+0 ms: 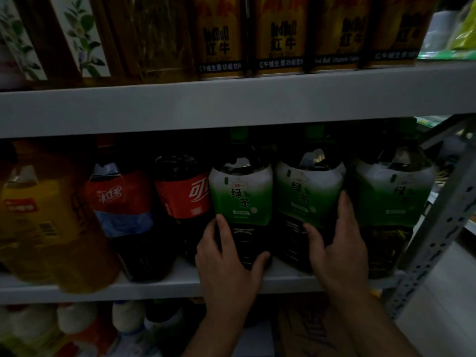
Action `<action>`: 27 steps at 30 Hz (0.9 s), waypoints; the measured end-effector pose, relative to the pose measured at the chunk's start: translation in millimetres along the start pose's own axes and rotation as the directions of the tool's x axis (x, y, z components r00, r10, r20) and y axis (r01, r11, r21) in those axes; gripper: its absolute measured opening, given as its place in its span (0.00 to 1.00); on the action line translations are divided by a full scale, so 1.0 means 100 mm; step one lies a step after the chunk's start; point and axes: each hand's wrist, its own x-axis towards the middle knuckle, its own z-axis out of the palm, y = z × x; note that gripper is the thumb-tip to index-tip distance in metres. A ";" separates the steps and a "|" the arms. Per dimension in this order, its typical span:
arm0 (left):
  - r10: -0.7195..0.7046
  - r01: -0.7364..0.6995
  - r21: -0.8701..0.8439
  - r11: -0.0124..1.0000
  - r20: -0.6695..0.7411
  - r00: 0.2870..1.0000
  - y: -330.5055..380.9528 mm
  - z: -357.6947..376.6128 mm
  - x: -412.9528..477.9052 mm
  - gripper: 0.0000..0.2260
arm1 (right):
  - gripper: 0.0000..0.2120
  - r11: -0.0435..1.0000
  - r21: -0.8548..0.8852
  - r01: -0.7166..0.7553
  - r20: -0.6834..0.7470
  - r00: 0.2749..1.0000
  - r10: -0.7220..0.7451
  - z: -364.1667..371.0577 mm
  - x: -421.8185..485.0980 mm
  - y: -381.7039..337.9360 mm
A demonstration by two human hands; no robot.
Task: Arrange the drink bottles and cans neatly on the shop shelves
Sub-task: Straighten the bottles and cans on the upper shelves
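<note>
Three large green tea bottles stand in a row on the middle shelf (180, 282). My left hand (226, 261) grips the lower body of the left green tea bottle (242, 194), fingers on its left side and thumb across its front. My right hand (337, 251) grips the middle green tea bottle (309, 191), thumb on its front and fingers along its right side, between it and the right green tea bottle (394, 194). All three stand upright with labels facing out.
Left of the tea stand a cola bottle (185, 194), a red-and-blue labelled bottle (121, 202) and a yellow bottle (43, 215). Gold Red Bull cans (280, 37) line the shelf above. A perforated metal upright (438, 228) is at the right. White bottles (128, 318) sit below.
</note>
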 end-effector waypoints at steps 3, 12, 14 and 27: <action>-0.020 0.020 0.005 1.000 0.015 1.000 -0.03 0.00 -0.05 0.50 | 0.35 0.998 0.019 0.055 0.064 0.996 -0.056 -0.06 0.04 0.08; -0.002 0.002 -0.007 1.000 0.016 1.000 -0.02 0.01 -0.07 0.51 | 0.25 0.947 0.009 0.321 -0.040 0.946 -0.320 -0.09 0.03 0.03; 0.005 -0.005 -0.023 1.000 0.004 1.000 0.00 0.06 -0.09 0.51 | 0.25 0.965 0.051 0.257 -0.109 0.962 -0.250 -0.10 0.12 -0.16; 0.003 -0.005 -0.050 0.999 -0.043 0.999 0.07 0.11 -0.10 0.43 | 0.15 0.979 -0.123 -0.164 0.113 0.978 0.178 -0.13 1.26 -0.57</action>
